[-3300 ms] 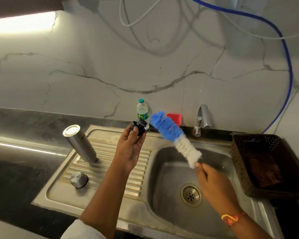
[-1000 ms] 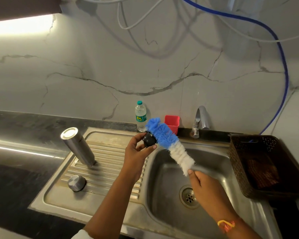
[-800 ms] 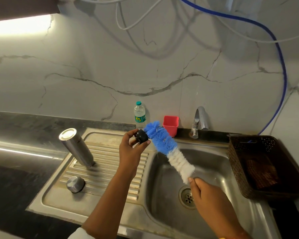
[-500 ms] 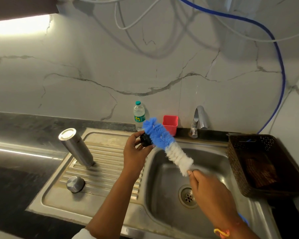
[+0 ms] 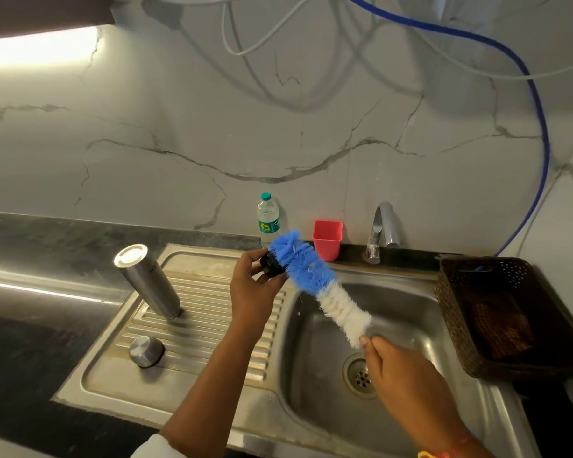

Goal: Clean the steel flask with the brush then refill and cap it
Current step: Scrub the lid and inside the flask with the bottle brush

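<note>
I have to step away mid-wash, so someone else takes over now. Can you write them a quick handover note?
Left hand pinches the black inner stopper; right hand grips the brush handle, blue bristles against the stopper, over the sink.
Steel flask stands uncapped, apparently mouth down, on the draining board; its steel cap lies beside it.
Done: flask opened. Whether its inside is scrubbed cannot be told.
Left: finish the stopper, refill the flask, cap it.
</note>
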### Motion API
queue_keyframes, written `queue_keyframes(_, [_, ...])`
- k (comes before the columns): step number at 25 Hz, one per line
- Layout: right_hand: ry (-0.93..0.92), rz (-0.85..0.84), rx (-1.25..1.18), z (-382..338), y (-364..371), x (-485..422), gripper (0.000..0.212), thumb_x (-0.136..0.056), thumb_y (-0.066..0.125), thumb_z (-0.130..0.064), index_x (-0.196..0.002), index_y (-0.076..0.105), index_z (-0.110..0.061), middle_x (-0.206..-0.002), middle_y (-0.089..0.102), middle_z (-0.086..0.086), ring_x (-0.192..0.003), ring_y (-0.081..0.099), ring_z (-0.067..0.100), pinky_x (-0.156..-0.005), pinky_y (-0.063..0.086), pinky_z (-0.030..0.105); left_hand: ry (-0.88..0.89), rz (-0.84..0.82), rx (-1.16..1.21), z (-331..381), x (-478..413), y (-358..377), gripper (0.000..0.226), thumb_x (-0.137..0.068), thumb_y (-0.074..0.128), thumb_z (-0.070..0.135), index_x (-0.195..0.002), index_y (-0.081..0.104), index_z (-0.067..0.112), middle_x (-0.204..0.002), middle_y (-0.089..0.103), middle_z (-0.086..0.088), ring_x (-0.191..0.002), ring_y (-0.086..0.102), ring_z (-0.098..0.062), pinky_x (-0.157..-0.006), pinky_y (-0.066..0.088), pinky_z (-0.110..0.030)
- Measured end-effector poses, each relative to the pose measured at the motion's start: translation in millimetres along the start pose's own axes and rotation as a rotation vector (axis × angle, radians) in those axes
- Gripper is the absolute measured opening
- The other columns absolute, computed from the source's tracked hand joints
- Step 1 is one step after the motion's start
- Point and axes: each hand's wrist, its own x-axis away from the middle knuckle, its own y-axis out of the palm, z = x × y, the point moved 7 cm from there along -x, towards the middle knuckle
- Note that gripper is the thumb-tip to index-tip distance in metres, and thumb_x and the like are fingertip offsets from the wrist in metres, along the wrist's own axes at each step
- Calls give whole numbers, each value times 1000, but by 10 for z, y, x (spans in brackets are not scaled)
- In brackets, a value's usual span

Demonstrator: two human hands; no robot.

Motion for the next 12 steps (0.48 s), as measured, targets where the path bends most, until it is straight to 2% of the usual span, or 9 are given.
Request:
queue_keyframes(2, [-1, 20, -38, -2, -26, -28, 40, -97, 19, -59, -85, 43, -30, -59, 54, -6, -61, 60, 19, -57, 50, 39, -13, -12, -1, 11, 37, 23, 49, -75, 87, -2, -114, 64, 17, -113, 72, -4, -100, 73, -8, -81, 60, -24])
queue_keyframes(5, [-26, 26, -23, -101, -27, -221, 33, -100, 26, -53, -79, 40, -33, -59, 51, -7, -62, 60, 20, -57, 50, 41, 1, -71, -52, -32, 155, 155, 51, -74, 88, 0, -115, 64, 20, -115, 72, -2, -105, 71, -10, -87, 61, -29])
queue_keyframes(8, [-15, 6, -34, -37, 15, -189, 35, -100, 27, -53, -79, 44, -30, -56, 49, -8, -61, 60, 19, -55, 47, 41, -46, 2, 22, 5, 72, 59, 51, -75, 89, 4, -115, 63, 19, -109, 74, 1, -101, 72, -9, -84, 61, -30])
queue_keyframes(10, [1, -2, -56, 49, 31, -62, 40, -99, 24, -56, -81, 47, -28, -57, 53, -8, -61, 60, 16, -56, 48, 40, -78, 67, 69, 21, 5, -71, 50, -77, 89, 12, -117, 61, 19, -111, 73, -1, -106, 72, -17, -88, 60, -35])
queue_keyframes(12, [15, 9, -96, 107, 45, 23, 46, -95, 17, -61, -80, 46, -29, -58, 56, -7, -60, 59, 13, -58, 50, 39, -169, 125, 198, -37, -16, -143, 47, -83, 85, 16, -120, 56, 11, -119, 68, -10, -112, 70, -28, -97, 58, -42])
